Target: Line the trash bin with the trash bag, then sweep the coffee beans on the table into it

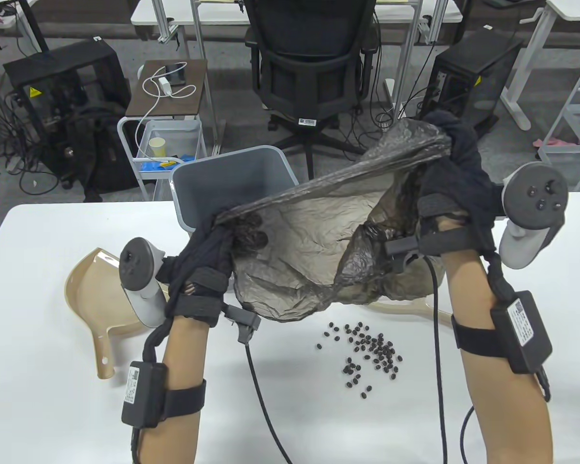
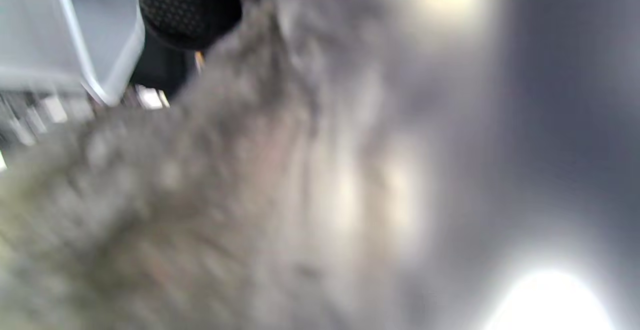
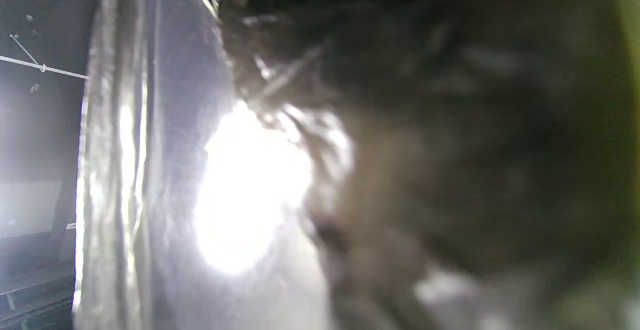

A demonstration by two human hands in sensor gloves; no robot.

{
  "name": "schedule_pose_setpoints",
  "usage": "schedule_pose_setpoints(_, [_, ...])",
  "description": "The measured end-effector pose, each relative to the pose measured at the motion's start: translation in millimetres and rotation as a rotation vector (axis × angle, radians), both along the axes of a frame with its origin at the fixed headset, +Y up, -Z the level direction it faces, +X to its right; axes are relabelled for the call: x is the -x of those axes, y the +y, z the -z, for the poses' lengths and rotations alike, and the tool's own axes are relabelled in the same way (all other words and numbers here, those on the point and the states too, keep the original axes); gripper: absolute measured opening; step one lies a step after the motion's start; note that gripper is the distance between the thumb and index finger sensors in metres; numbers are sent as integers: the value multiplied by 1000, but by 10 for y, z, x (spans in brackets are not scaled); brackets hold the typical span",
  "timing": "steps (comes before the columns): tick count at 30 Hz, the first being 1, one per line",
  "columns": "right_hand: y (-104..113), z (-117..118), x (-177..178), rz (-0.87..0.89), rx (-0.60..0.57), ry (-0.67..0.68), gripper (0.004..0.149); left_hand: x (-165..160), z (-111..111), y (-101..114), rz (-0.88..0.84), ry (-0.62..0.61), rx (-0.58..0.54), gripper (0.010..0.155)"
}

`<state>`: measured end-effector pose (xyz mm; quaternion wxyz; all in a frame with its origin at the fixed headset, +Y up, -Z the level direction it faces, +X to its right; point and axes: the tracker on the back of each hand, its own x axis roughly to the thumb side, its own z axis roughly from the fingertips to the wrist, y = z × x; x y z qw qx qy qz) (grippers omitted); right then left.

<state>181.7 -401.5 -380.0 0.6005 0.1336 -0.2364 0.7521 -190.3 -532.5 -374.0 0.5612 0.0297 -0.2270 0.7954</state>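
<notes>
A thin dark trash bag (image 1: 309, 241) is stretched open above the table between both hands. My left hand (image 1: 222, 237) grips the bag's rim beside the near corner of the grey trash bin (image 1: 232, 174). Higher and to the right, my right hand (image 1: 452, 140) holds the other end of the rim. The bin stands at the table's far edge with no liner in it. Several coffee beans (image 1: 369, 350) lie scattered on the white table below the bag. In both wrist views the blurred bag film (image 2: 280, 180) (image 3: 165, 170) fills the frame, and the left wrist view also shows the bin's wall (image 2: 65, 35).
A beige dustpan (image 1: 96, 299) lies on the table at the left, partly under my left wrist. A beige handle (image 1: 406, 309) pokes out from under the bag. Behind the table stand an office chair (image 1: 314, 63) and a small cart (image 1: 169, 140).
</notes>
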Motion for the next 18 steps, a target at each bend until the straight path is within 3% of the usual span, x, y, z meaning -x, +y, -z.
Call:
schedule_pose_setpoints(3, [30,121,212,77,-21,86,41,87,109,45,-273,-207,-84,42])
schedule_pose_setpoints(8, [-11,359,465,193,-60,353,41,233,261,193,-345,-88,-281,37])
schedule_pose_setpoints(12, [-144,515,593,235,-194,534,41,323,341,281,-486,-146,-454,35])
schedule_pose_setpoints(13, [-185,550,617,213,-275,561,41,359,343,285,-508,-124,-513,34])
schedule_pose_setpoints(15, [-312,618,671,204,-304,582,41,441,352,253,-497,-34,-571,34])
schedule_pose_setpoints(18, [-537,746,727,183,-289,508,40,613,430,15,-399,43,-502,33])
